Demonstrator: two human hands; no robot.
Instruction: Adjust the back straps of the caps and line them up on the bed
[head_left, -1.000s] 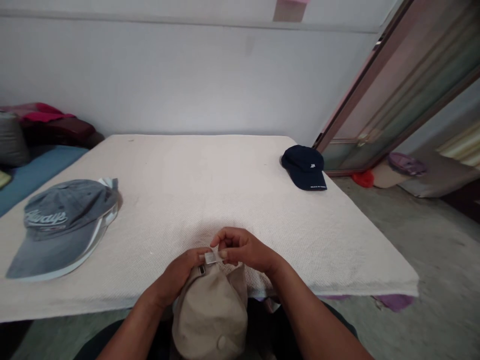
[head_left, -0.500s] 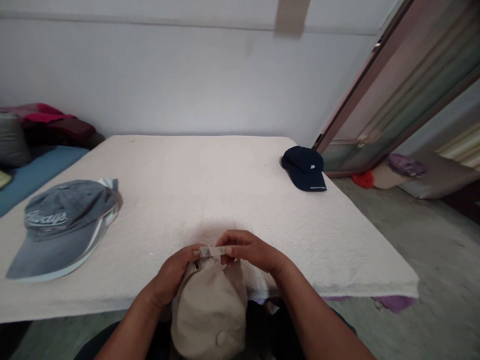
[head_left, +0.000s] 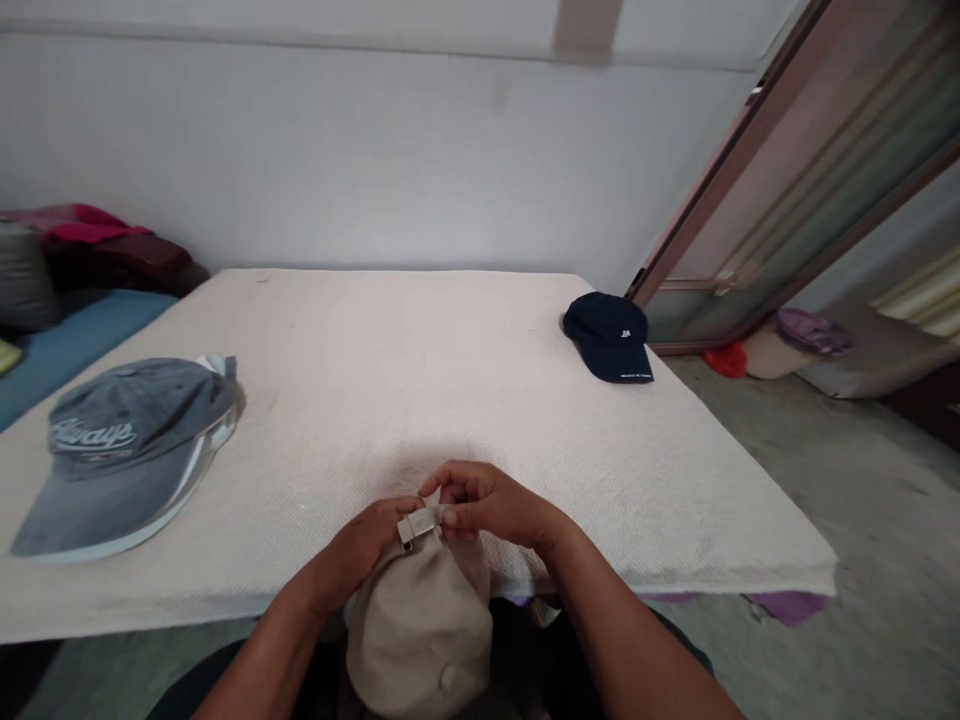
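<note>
A beige baseball cap (head_left: pixel 420 630) is at the table's front edge, its crown towards me and its back strap (head_left: pixel 421 522) uppermost. My left hand (head_left: pixel 364 550) grips the cap's edge beside the strap's metal buckle (head_left: pixel 406 532); some of its fingers are hidden behind the cap. Closed at the strap's right end, my right hand (head_left: pixel 491 505) pinches it between thumb and fingers. Stacked at the left lie a grey cap (head_left: pixel 142 410) with white lettering and a pale cap whose brim (head_left: pixel 120 548) shows underneath. A navy cap (head_left: pixel 609 335) sits at the far right.
A cream cloth covers the table (head_left: pixel 360 350), which meets a white wall (head_left: pixel 360 160) at the back. Cushions (head_left: pixel 26 280) and a pink cloth (head_left: pixel 94 222) are at the far left. To the right are a sliding door (head_left: pixel 780 180) and the concrete floor (head_left: pixel 840 450).
The strap and buckle have tilted and shifted slightly down. My left fingers have moved inwards along the cap's edge, closer to my right hand. The other caps have stayed put.
</note>
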